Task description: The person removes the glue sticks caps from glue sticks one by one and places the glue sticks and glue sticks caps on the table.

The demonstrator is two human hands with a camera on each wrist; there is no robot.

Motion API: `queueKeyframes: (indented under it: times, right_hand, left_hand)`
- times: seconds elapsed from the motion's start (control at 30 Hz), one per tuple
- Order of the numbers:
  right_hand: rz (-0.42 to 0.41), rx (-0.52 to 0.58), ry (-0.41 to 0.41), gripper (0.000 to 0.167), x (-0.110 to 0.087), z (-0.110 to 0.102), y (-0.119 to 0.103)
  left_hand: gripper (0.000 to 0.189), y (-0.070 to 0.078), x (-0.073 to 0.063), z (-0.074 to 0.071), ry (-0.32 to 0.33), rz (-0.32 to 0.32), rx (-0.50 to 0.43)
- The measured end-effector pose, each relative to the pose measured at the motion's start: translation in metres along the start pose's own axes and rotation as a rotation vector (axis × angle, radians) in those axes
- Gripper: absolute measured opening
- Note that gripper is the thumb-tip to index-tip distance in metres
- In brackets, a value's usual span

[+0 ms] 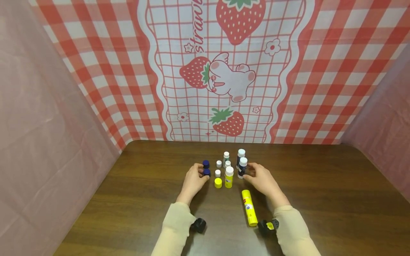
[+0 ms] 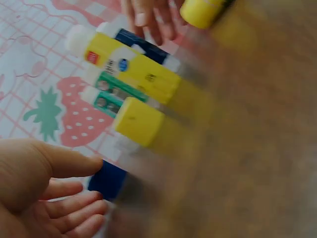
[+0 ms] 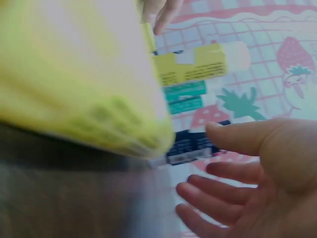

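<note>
My left hand (image 1: 194, 179) is beside two dark blue caps (image 1: 206, 173), its thumb tip right at the nearer one. In the left wrist view that blue cap (image 2: 107, 179) shows between the thumb and loosely bent fingers. My right hand (image 1: 263, 179) lies around the right side of two dark blue glue sticks (image 1: 242, 169) with white tops, thumb and fingers spread apart. The right wrist view shows a gap between the fingers, with a dark blue glue stick (image 3: 190, 148) behind the thumb tip. Between the hands stands a yellow glue stick (image 1: 229, 178) with a white top.
A yellow cap (image 1: 218, 183) and two small white caps (image 1: 217, 173) sit left of the upright sticks. Two small green-labelled sticks (image 1: 226, 156) stand behind the yellow one. A capped yellow glue stick (image 1: 249, 208) lies near my right forearm. A checked strawberry cloth (image 1: 230, 78) hangs behind the table.
</note>
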State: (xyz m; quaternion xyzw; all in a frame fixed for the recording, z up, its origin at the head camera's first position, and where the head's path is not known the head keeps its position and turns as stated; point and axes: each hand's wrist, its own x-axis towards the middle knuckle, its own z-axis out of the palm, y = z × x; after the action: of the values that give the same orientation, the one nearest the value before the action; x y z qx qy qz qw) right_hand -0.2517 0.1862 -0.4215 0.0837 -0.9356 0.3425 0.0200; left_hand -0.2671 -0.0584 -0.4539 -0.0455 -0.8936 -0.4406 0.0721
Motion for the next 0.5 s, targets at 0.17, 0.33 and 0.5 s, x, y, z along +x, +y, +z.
queueKeyframes:
  times: [0.17,0.33,0.5]
  right_hand:
    - [0.046,-0.093,-0.079,0.045,-0.008,-0.016,-0.005]
    - [0.087,-0.111,-0.154,0.033,-0.013,-0.027,-0.009]
    - [0.095,-0.149,-0.234,0.028,-0.016,-0.026,-0.013]
  left_hand:
    - [0.039,0.005,0.0,-0.013,-0.05,-0.032,-0.018]
    - [0.028,0.013,-0.002,-0.024,-0.091,-0.007,-0.007]
    - [0.022,0.023,-0.005,-0.03,-0.192,0.056,0.016]
